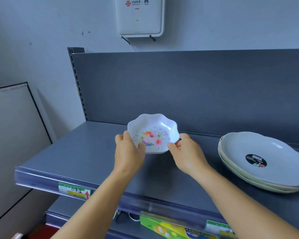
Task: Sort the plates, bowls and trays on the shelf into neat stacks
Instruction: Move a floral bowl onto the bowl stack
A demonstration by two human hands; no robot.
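a white scalloped bowl [153, 133] with a flower print sits between both hands over the grey shelf [79, 152]. the left hand [129, 150] pinches its left rim, the right hand [186, 150] pinches its right rim. grey plates [259, 159] are stacked well apart at right.

A small white scalloped plastic bowl with a flower print [153, 133] is held over the grey metal shelf [72, 152], the left hand [128, 150] gripping its left rim and the right hand [186, 150] pinching its right rim. A stack of large pale round plates [259, 161] sits at the right.
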